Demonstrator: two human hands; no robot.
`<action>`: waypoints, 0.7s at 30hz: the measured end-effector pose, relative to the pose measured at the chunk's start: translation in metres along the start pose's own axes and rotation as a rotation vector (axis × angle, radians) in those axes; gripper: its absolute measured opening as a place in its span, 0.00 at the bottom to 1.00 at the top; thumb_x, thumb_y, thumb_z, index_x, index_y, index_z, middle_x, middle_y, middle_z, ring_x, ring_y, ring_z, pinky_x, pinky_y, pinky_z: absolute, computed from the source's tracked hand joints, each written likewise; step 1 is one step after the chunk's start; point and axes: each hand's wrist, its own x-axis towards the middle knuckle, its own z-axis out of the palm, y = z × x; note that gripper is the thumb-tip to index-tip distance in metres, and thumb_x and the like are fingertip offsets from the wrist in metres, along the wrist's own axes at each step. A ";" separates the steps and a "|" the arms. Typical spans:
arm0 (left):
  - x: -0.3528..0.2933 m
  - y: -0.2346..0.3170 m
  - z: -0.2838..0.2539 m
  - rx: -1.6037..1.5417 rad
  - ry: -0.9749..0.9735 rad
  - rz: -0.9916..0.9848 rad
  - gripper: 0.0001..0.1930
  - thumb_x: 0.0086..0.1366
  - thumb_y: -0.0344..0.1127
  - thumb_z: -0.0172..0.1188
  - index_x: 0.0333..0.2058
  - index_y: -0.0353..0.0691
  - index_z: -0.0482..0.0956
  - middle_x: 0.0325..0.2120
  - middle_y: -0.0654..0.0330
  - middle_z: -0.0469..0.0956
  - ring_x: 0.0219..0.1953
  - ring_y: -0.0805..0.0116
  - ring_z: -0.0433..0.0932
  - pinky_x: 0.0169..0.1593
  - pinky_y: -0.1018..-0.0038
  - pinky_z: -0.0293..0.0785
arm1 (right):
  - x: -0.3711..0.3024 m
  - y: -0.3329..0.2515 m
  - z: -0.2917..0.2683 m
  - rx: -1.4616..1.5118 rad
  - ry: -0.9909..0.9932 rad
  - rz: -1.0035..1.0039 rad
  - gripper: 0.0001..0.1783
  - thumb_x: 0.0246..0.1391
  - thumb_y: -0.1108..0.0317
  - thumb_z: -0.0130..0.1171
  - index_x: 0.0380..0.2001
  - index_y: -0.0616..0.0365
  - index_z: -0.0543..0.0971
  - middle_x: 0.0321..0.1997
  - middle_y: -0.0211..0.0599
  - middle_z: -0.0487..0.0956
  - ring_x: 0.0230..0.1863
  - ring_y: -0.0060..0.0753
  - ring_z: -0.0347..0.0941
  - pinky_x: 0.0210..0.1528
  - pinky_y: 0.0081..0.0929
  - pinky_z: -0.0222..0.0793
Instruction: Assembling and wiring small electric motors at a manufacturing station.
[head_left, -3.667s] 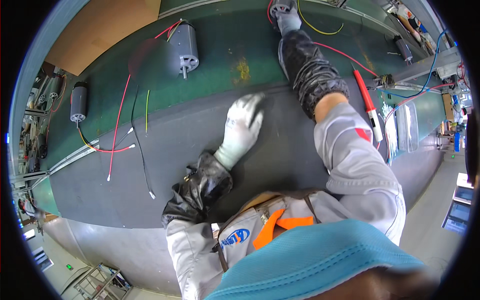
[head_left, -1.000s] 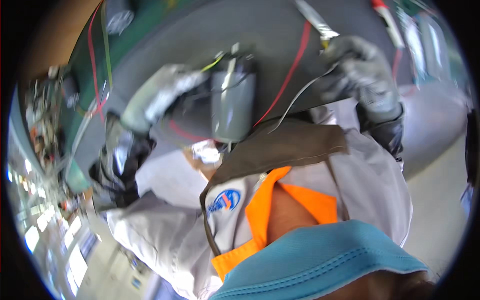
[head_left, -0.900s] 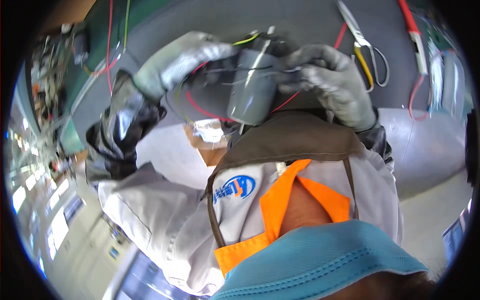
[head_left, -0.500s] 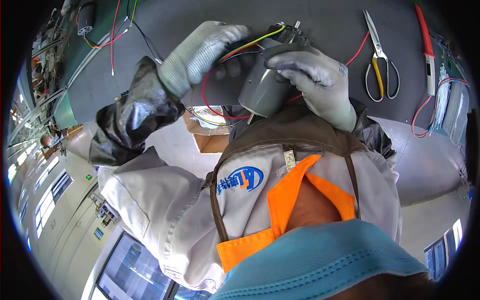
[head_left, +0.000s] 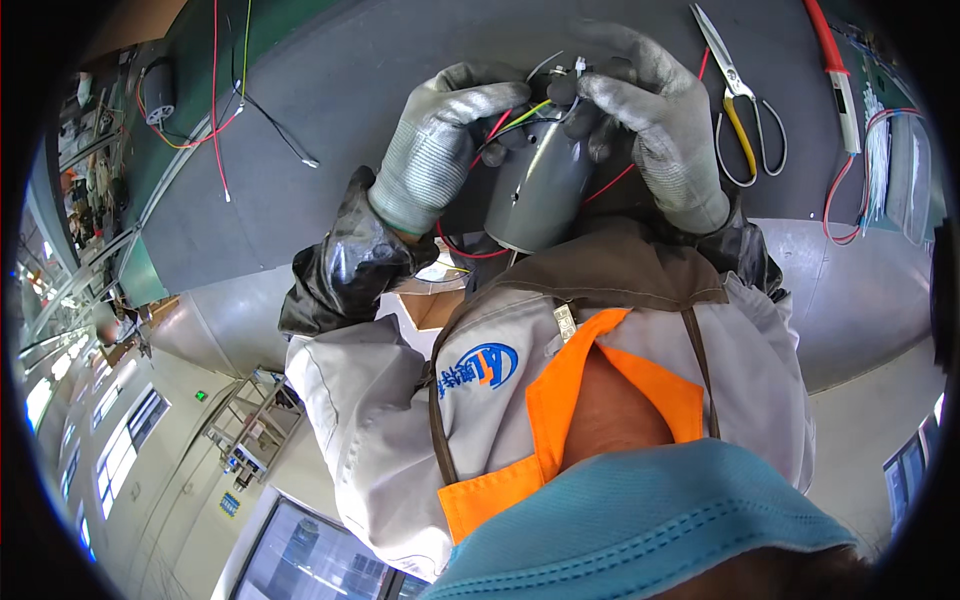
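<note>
A grey cylindrical motor leans against my apron at the table's near edge, its wired end pointing away from me. My left hand, in a grey-white glove, is closed at the motor's upper left, pinching the red, black and yellow-green wires there. On the other side my gloved right hand has its thumb and fingers together around a thin white cable tie at the motor's top. Fingers partly hide the wired end. A red wire runs out beneath the motor.
Scissors with a yellow-wrapped handle lie to the right. Past them are a red-handled tool, a bundle of white cable ties and red wires. Another motor and loose wires lie at the far left of the dark table.
My left hand has moved right, to the motor's wired end. My right hand has risen off the motor's side to its top, and a thin white cable tie now shows there.
</note>
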 end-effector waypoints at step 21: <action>0.012 0.015 0.025 -0.230 0.111 -0.060 0.10 0.63 0.32 0.66 0.40 0.33 0.80 0.25 0.62 0.81 0.19 0.81 0.73 0.21 0.85 0.66 | 0.023 -0.008 -0.041 -0.125 -0.331 -0.003 0.25 0.60 0.67 0.56 0.59 0.65 0.74 0.28 0.31 0.80 0.21 0.12 0.71 0.18 0.12 0.63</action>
